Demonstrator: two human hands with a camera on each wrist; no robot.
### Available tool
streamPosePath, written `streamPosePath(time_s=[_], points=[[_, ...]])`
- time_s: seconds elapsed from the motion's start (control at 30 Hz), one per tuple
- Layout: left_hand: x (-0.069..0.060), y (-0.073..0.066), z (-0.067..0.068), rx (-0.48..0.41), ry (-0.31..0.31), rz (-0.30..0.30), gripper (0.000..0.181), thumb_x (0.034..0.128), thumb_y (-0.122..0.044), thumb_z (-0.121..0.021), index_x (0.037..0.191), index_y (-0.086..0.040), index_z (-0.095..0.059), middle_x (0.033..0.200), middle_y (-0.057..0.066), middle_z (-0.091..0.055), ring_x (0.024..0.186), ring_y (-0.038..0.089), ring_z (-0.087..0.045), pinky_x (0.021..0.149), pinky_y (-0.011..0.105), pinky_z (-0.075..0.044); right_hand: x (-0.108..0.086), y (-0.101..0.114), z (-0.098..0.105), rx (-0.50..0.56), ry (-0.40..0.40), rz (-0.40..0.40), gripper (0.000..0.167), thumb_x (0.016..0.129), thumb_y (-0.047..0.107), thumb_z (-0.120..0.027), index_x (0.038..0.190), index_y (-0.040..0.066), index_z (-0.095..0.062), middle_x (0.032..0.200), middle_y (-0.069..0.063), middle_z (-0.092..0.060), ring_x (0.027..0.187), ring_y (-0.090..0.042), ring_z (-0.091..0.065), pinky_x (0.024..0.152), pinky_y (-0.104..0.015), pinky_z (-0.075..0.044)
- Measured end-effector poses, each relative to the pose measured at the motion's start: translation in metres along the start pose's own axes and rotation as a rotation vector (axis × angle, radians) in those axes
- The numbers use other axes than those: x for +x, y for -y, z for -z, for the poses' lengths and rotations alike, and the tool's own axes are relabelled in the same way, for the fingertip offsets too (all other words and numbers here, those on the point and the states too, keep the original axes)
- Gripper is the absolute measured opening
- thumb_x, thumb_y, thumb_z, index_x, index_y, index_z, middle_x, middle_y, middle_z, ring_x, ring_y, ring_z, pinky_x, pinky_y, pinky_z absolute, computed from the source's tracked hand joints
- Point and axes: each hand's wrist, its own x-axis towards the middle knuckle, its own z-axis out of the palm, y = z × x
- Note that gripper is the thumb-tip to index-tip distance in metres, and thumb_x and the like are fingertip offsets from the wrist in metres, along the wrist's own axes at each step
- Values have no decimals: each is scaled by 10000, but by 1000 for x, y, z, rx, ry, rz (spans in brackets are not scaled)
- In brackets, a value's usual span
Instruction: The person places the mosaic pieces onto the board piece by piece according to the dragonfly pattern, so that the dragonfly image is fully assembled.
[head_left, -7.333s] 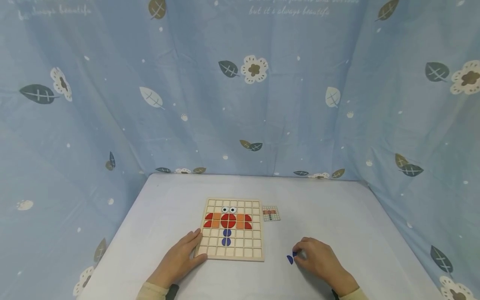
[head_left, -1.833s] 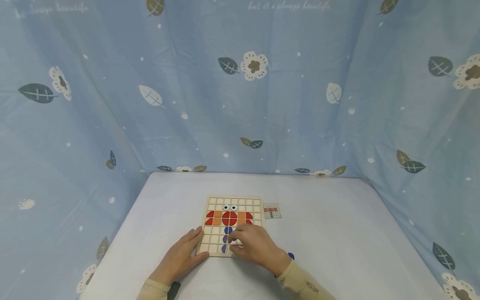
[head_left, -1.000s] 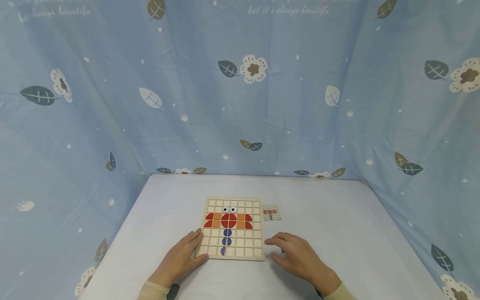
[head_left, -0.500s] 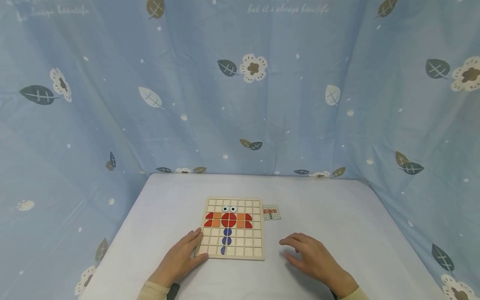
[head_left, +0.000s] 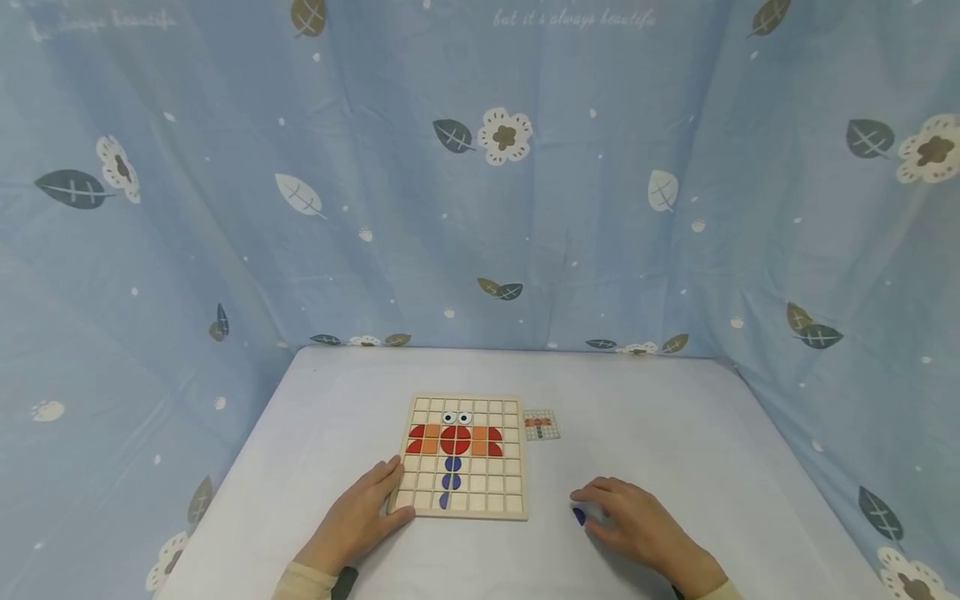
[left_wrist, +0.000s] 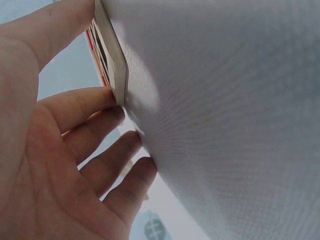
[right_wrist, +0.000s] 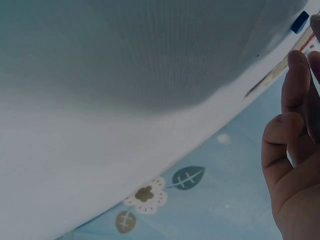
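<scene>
A square wooden grid board (head_left: 495,483) lies on the table, with red, orange and blue pieces and two eye pieces (head_left: 457,418) set in it. A lone blue half-circle (head_left: 444,500) sits in its bottom row. My left hand (head_left: 360,512) rests against the board's near left corner, thumb at the front edge and fingers along the left side. In the left wrist view, the board's corner (left_wrist: 117,75) touches the index finger. To the right, my right hand (head_left: 637,521) hovers with parted fingers over a loose blue half-circle piece (head_left: 579,517), partly hidden by the hand.
A small pattern card (head_left: 541,425) showing a similar figure lies just right of the board. The white table (head_left: 637,408) is bordered by hanging blue patterned cloth (head_left: 585,208) at the back and both sides.
Two blue pieces lay loose earlier; one now sits in the board's bottom row. My right hand has withdrawn rightward from the board to the remaining loose piece. My left hand has stayed put.
</scene>
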Motion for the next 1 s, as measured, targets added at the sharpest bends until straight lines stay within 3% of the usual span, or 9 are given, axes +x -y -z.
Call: streamPosePath(time_s=[0.13,0.43,1.0], points=[[-1,1,0,0,0,4,769,874,-494,-760,1452,-32,-548,1560,68,-459,1433,337,-413,1162,501,-382,3,-2,-1,-2,40,2,392,788,233,-865,1161,209,-748,1048,117,-682,935,-78,-658,792,-330,-603],[-1,3,-1,1,-10,-5,771,873,-496,-758,1454,-35,-547,1559,60,-462,1435,329,-411,1162,496,-383,10,-5,-3,48,103,12,293,800,212,-854,1083,209,-778,977,159,-638,822,3,-582,699,-260,-572],[0,3,-1,1,-4,3,769,875,-500,-756,1458,-47,-545,1564,52,-457,1441,323,-404,1168,491,-374,10,-2,-2,21,97,-5,237,776,247,-858,998,213,-785,946,165,-631,812,-7,-582,719,-291,-585]])
